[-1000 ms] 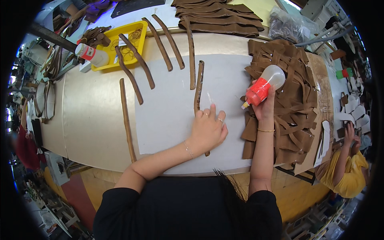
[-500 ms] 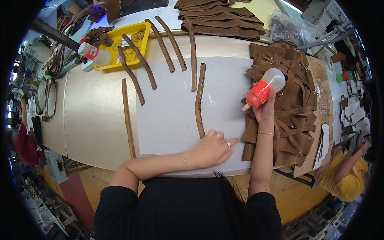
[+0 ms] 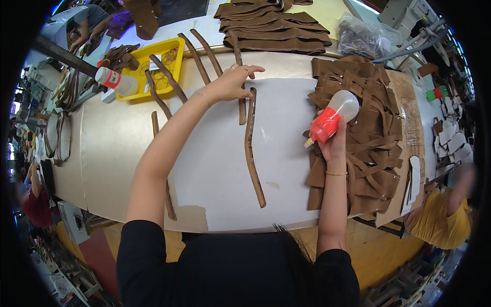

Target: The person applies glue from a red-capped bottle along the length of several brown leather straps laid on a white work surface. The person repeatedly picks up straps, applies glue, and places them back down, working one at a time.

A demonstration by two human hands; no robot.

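My right hand (image 3: 332, 140) is wrapped around a clear squeeze bottle (image 3: 327, 124) with a red label, tilted so its yellowish nozzle points down to the left. A narrow brown strip (image 3: 249, 148) with a dark, shiny upper surface lies lengthwise on the grey sheet (image 3: 291, 169). My left hand (image 3: 232, 84) is over the strip's far end, fingers apart and thumb close to the tip; whether it touches cannot be told. Under that hand passes another brown strip (image 3: 242, 111). More brown strips (image 3: 207, 51) lie to the left, partly hidden by my left forearm.
A heap of brown pieces (image 3: 363, 153) covers the table's right side. Folded brown bands (image 3: 276, 38) lie at the back beside a clear plastic bag (image 3: 360, 38). At the back left are a yellow tray (image 3: 179, 66) and a white-lidded jar (image 3: 120, 82). Other people sit nearby.
My left hand has moved from the near end of the middle strip to its far end, uncovering the near end. My right hand still holds the bottle in much the same place.
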